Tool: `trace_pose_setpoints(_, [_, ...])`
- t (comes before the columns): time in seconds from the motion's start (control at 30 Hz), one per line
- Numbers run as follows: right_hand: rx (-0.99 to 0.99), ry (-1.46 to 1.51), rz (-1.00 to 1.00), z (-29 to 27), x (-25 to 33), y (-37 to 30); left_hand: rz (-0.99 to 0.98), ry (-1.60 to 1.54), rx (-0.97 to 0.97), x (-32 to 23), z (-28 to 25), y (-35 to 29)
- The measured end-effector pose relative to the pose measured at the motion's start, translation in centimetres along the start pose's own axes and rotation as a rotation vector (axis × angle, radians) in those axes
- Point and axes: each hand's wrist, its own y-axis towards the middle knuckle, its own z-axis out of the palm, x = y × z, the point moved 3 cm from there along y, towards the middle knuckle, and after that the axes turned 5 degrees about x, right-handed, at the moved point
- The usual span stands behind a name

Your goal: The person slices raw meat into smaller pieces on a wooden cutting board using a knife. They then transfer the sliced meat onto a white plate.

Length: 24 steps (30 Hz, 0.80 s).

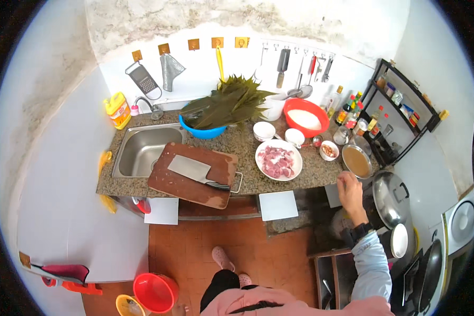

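Observation:
My right hand [349,190] reaches in at the near side of a metal bowl of brown liquid [356,161]. Its fingers are curled together, and whatever they may hold is hidden. What seems to be my left hand [180,309] shows only as a bit at the lower edge, beside the red bucket; its fingers cannot be made out. Left of the metal bowl are a small bowl of reddish chopped pieces [329,151] and a white bowl of cut raw meat [278,160]. A red measuring spoon [316,141] lies behind them.
A cleaver [190,168] rests on a wooden board [166,181] overhanging the counter's front. Long green leaves [226,102] fill a blue basin [205,132] by the sink [142,150]. A red basin [324,118], bottles [347,110] and a large lid [388,199] stand around the right side.

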Motion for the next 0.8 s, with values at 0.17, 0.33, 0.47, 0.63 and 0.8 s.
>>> trace_pose_setpoints(0.17, [-0.008, -0.029, 0.051, 1.8, -0.4, 6.5, -0.101, -0.019, 0.003, -11.7, 4.1, 3.8])
trace_pose_setpoints(0.33, [-0.085, -0.002, 0.110, 2.4, -1.0, 12.4, 0.021, 0.166, 0.092, -22.6, 6.5, 11.6])
trace_pose_setpoints(0.47, [-0.117, -0.049, 0.111, 2.9, -2.8, 17.1, 0.155, 0.194, 0.061, -30.7, 7.8, 14.3])
trace_pose_setpoints(0.63, [-0.105, -0.040, 0.138, 5.5, -6.8, 24.5, 0.110, 0.062, 0.002, -31.2, 9.2, 16.7])
trace_pose_setpoints(0.8, [-0.102, 0.016, 0.190, 8.3, -11.7, 30.4, -0.429, -0.184, 0.316, -30.4, 11.9, 12.7])
